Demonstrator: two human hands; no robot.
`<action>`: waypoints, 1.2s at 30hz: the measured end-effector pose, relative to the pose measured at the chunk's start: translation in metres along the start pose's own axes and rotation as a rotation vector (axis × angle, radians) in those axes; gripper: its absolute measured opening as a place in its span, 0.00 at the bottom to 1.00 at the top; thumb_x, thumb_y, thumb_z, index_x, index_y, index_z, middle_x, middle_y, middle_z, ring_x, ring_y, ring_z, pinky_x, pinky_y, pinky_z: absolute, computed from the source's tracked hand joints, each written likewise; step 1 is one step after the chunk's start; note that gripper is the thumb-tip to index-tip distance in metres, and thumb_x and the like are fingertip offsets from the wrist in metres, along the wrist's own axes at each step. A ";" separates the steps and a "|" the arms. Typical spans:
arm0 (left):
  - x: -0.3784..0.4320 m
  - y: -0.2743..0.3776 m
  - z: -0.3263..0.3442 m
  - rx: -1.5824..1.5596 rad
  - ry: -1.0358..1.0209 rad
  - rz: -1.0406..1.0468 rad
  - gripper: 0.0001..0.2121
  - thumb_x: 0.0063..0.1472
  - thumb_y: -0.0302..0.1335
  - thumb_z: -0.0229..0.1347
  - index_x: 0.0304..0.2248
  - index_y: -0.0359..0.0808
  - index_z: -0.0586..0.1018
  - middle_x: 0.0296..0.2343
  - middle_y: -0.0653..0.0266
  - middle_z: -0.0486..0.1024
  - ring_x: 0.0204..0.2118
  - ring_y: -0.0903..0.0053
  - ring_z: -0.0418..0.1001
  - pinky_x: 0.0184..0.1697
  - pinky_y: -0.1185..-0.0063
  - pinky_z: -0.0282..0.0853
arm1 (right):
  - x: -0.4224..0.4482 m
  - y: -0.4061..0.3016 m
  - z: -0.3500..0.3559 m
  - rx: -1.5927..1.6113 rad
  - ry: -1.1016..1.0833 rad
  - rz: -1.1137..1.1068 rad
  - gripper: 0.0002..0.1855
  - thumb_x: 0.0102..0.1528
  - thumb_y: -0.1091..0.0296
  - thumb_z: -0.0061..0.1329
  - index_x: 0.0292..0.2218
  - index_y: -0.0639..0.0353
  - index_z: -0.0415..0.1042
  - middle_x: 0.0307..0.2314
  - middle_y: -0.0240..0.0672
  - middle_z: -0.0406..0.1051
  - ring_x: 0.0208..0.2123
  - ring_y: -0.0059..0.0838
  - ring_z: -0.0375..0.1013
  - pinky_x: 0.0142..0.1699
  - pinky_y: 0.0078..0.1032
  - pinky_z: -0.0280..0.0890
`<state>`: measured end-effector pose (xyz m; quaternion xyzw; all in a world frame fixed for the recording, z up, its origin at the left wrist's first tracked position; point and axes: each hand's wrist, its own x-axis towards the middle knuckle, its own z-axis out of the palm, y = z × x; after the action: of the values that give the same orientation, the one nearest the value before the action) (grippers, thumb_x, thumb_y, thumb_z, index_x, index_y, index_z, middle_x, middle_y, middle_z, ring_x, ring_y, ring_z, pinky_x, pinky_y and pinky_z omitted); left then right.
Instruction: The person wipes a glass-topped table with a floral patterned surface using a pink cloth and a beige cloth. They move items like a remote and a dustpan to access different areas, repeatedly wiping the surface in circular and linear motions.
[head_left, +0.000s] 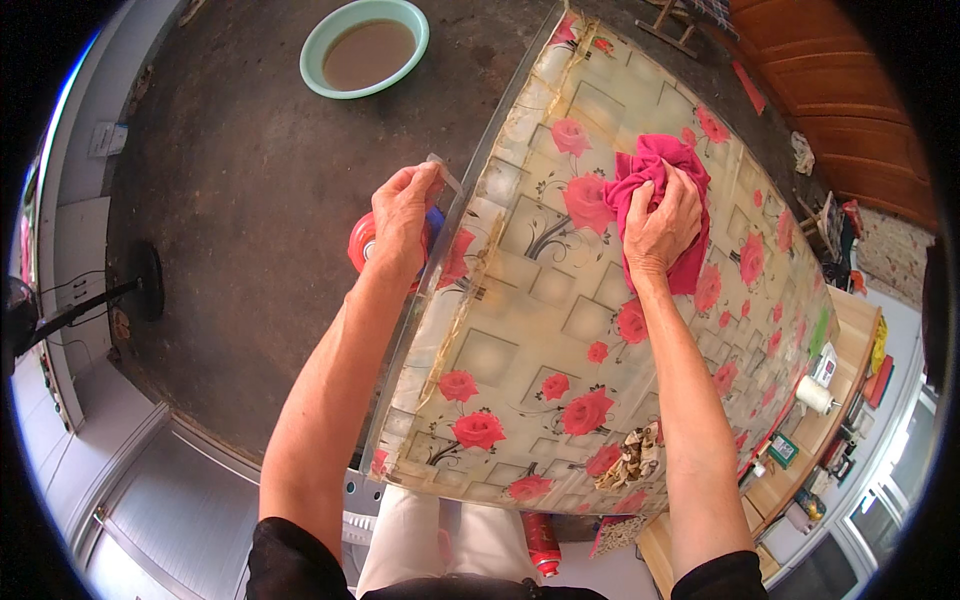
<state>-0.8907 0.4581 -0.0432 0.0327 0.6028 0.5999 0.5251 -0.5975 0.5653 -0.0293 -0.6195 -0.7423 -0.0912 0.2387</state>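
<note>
My right hand (663, 225) grips a crumpled magenta cloth (694, 262), which rests on the rose-patterned table covering (499, 315). Beyond the table's left edge, my left hand (405, 206) pinches a thin, pale translucent strip (448, 177), perhaps tape or plastic. Below that hand, partly hidden by it, is a red round object (361, 238) with some blue beside it; what it is I cannot tell. Yellowed, peeling tape (480, 281) runs along the left side of the covering. A crumpled patterned cloth (631, 459) lies near the table's front edge.
A pale green basin (315, 71) of murky water stands on the dark floor (240, 187). Along the right, a wooden shelf (851, 330) holds a cone of white thread (814, 393) and a green box (782, 450). A black stand base (154, 281) is at the left.
</note>
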 end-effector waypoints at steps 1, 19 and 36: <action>0.004 0.001 0.002 0.050 -0.016 0.014 0.09 0.64 0.32 0.61 0.35 0.33 0.83 0.28 0.71 0.79 0.31 0.84 0.71 0.38 0.82 0.67 | 0.000 0.000 0.000 -0.002 -0.003 0.001 0.21 0.59 0.56 0.50 0.53 0.49 0.73 0.50 0.31 0.70 0.56 0.39 0.68 0.59 0.42 0.60; 0.033 0.050 -0.063 0.845 -0.136 0.363 0.16 0.66 0.33 0.58 0.50 0.36 0.77 0.38 0.61 0.79 0.39 0.79 0.77 0.42 0.76 0.73 | 0.002 -0.005 0.001 0.004 0.025 -0.026 0.21 0.59 0.57 0.49 0.52 0.50 0.74 0.49 0.32 0.71 0.54 0.39 0.69 0.57 0.41 0.62; -0.140 -0.053 -0.062 1.191 0.115 0.593 0.14 0.72 0.35 0.48 0.49 0.36 0.74 0.38 0.53 0.78 0.35 0.53 0.75 0.41 0.62 0.70 | -0.005 -0.010 -0.001 -0.059 0.018 -0.005 0.21 0.60 0.53 0.51 0.51 0.52 0.74 0.49 0.34 0.72 0.54 0.40 0.69 0.56 0.42 0.63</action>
<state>-0.8386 0.3069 -0.0173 0.4493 0.8237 0.2841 0.1972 -0.6059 0.5580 -0.0292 -0.6236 -0.7387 -0.1192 0.2265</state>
